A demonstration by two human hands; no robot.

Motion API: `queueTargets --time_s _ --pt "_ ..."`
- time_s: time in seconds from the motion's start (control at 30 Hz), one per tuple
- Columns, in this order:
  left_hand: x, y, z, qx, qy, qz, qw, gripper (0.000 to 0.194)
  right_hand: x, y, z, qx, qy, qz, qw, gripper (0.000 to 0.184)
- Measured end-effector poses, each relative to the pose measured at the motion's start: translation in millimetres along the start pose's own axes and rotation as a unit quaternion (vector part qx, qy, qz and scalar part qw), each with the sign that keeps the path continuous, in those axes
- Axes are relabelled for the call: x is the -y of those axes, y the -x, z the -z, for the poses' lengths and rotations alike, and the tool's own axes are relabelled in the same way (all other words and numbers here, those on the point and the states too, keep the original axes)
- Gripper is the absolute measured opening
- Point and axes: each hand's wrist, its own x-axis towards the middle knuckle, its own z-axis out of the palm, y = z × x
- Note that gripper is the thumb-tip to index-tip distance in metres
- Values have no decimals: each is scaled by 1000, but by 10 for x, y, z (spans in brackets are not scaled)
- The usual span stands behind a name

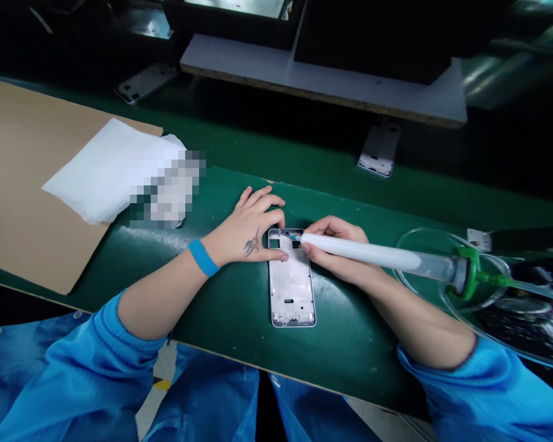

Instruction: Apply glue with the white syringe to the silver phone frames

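Note:
A silver phone frame (292, 288) lies flat on the green bench, its cut-outs towards the far end. My left hand (253, 230) steadies its far left corner: the thumb rests across the left edge and the bent forefinger meets the top edge, while the other fingers spread over the bench. In my right hand (336, 242) is a dispensing syringe (364, 250) filled with white material, tilted low. Its thin blue-tipped needle (294, 237) is at the frame's upper part; whether it touches I cannot tell. A green cap (470, 274) joins the syringe to a clear tube.
White sheets (110, 166) lie on brown cardboard (27, 184) at left, beside a pixelated patch. Further phone frames rest at the back left (145, 84) and under a raised shelf (327, 86) at the back (380, 147). Coiled clear tubing (408, 233) lies at right.

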Motion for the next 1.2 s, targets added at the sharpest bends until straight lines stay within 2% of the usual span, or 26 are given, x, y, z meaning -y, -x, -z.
queueTargets --time_s 0.63,0.97,1.2 --pt "-8 6 8 2 3 2 1000 59 10 -21 -16 -16 -21 -16 1000 23" --pt "-5 2 -2 5 -4 5 1000 58 -12 -13 -49 6 -28 1 1000 26" --pt "-4 6 7 5 -3 1 1000 59 -1 -15 -26 -14 -27 -10 999 22"
